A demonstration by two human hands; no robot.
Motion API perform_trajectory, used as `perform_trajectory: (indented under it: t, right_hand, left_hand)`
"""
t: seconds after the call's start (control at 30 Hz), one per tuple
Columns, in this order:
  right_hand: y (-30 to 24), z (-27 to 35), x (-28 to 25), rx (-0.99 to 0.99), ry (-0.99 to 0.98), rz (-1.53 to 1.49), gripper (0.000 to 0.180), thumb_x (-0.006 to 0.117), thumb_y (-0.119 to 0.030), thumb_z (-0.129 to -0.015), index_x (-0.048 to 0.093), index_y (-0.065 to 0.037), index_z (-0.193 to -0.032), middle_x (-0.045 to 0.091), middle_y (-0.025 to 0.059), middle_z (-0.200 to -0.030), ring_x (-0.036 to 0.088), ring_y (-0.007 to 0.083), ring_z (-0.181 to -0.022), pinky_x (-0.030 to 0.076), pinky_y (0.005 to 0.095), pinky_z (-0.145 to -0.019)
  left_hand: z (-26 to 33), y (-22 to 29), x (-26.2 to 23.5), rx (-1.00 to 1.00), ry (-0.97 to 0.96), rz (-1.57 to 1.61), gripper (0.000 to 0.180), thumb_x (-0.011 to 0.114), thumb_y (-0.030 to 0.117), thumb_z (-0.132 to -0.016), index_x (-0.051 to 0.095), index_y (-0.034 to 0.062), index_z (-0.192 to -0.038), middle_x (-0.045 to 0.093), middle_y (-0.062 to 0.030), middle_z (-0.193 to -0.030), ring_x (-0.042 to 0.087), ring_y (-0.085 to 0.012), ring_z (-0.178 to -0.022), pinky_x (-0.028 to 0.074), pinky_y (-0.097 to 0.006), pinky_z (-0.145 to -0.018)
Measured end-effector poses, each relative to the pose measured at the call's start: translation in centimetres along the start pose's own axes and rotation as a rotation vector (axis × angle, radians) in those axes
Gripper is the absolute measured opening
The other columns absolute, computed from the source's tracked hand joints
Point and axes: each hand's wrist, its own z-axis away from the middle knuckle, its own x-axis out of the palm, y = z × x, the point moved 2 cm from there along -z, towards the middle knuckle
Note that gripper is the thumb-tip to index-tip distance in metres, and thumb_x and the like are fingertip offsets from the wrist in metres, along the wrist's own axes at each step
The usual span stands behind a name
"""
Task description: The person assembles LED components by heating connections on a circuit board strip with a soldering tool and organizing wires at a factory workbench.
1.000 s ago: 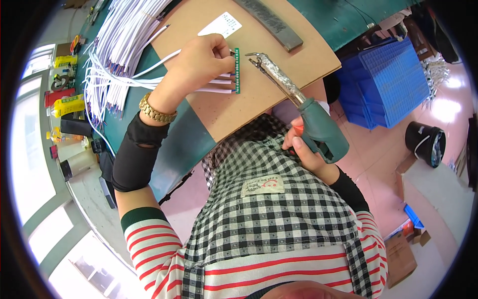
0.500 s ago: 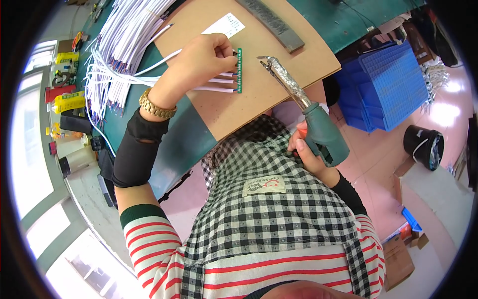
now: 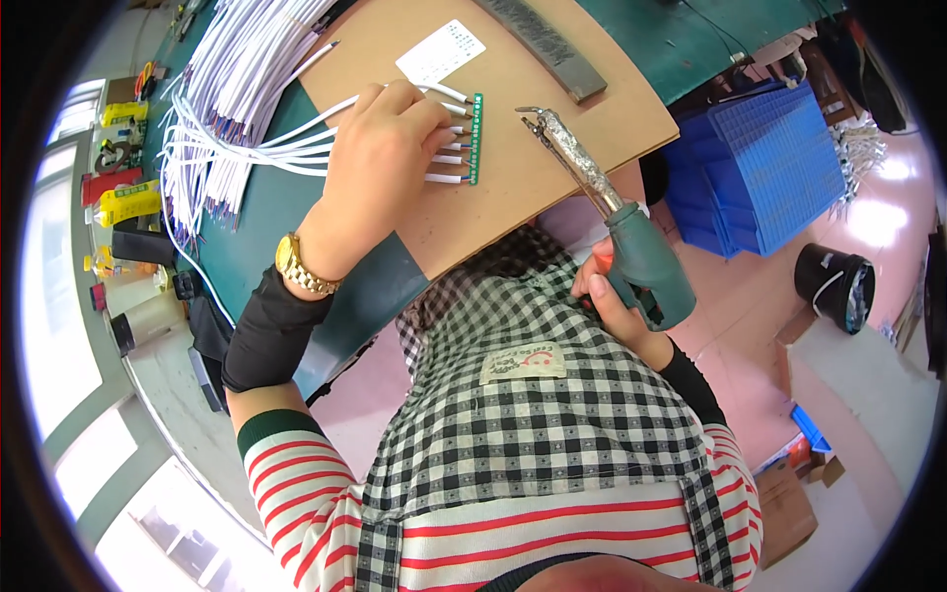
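My left hand [image 3: 383, 158], with a gold watch at the wrist, is closed with curled fingers over several white cables [image 3: 291, 156]. Its fingers hide part of them. The cable ends reach the left edge of a narrow green circuit board [image 3: 476, 140] lying upright in view on brown board [image 3: 513, 202]. My right hand [image 3: 610, 291] grips a soldering gun [image 3: 643, 259] by its green handle. The metal barrel points up and left, and its bent tip stands a short way right of the circuit board, apart from it.
A large bundle of white cables [image 3: 247, 69] lies at the upper left. Beyond the circuit board are a white label [image 3: 440, 52] and a dark grey bar [image 3: 547, 49]. Blue crates [image 3: 755, 178] and a black bucket [image 3: 834, 286] stand on the right.
My left hand has shifted down and slightly left, away from the board's upper end, uncovering more cable ends. The soldering gun has barely moved, slightly to the right.
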Motion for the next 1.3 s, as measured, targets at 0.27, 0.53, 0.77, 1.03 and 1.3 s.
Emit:
perform_trajectory:
  t: [0.27, 0.53, 0.77, 1.03, 1.3]
  right_hand:
    - [0.1, 0.5, 0.0, 0.057, -0.017, -0.006, 0.032, 0.053, -0.013, -0.09, 0.037, -0.005, -0.117, 0.05, 0.0079, -0.077, 0.052, 0.0161, -0.07, 0.049, 0.0325, -0.067]
    - [0.0, 0.5, 0.0, 0.066, -0.027, 0.006, 0.032, 0.053, -0.014, -0.09, 0.037, -0.005, -0.117, 0.049, 0.0074, -0.078, 0.052, 0.0155, -0.071, 0.049, 0.033, -0.068]
    - [0.2, 0.5, 0.1, 0.082, -0.032, 0.006, 0.032, 0.053, -0.014, -0.09, 0.037, -0.005, -0.116, 0.049, 0.0072, -0.077, 0.052, 0.0153, -0.072, 0.049, 0.0326, -0.068]
    - [0.6, 0.5, 0.0, 0.029, 0.003, -0.083, 0.031, 0.056, -0.003, -0.087, 0.046, 0.001, -0.116, 0.057, 0.0065, -0.082, 0.057, 0.0128, -0.069, 0.048, 0.0279, -0.064]
    - [0.1, 0.2, 0.6, 0.032, -0.008, -0.102, 0.028, 0.055, -0.002, -0.087, 0.047, 0.002, -0.114, 0.058, 0.0066, -0.082, 0.058, 0.0131, -0.069, 0.049, 0.0277, -0.064]
  left_hand:
    - [-0.7, 0.5, 0.6, 0.074, -0.08, -0.261, 0.018, 0.064, 0.013, -0.077, 0.049, 0.0026, -0.082, 0.054, -0.0111, -0.08, 0.055, -0.0296, -0.077, 0.044, -0.039, -0.07]
    - [-1.2, -1.7, 0.6, -0.299, -0.259, 0.377, 0.013, 0.064, 0.008, -0.083, 0.06, -0.0037, -0.086, 0.054, -0.0067, -0.082, 0.057, -0.0119, -0.071, 0.047, -0.027, -0.065]
    - [-2.2, -1.9, 0.6, -0.598, -0.401, 0.754, 0.016, 0.067, 0.011, -0.083, 0.061, -0.0027, -0.085, 0.058, -0.0007, -0.073, 0.055, -0.0054, -0.067, 0.046, -0.021, -0.059]
    - [-2.9, -3.1, 1.1, -0.48, -0.446, 0.633, 0.02, 0.071, 0.015, -0.074, 0.06, -0.0021, -0.072, 0.062, -0.0049, -0.066, 0.058, -0.0097, -0.061, 0.047, -0.024, -0.057]
    - [-3.5, -3.0, 1.1, -0.473, -0.468, 0.539, 0.019, 0.072, 0.016, -0.072, 0.061, 0.0002, -0.07, 0.058, -0.0009, -0.064, 0.052, -0.0065, -0.059, 0.043, -0.022, -0.055]
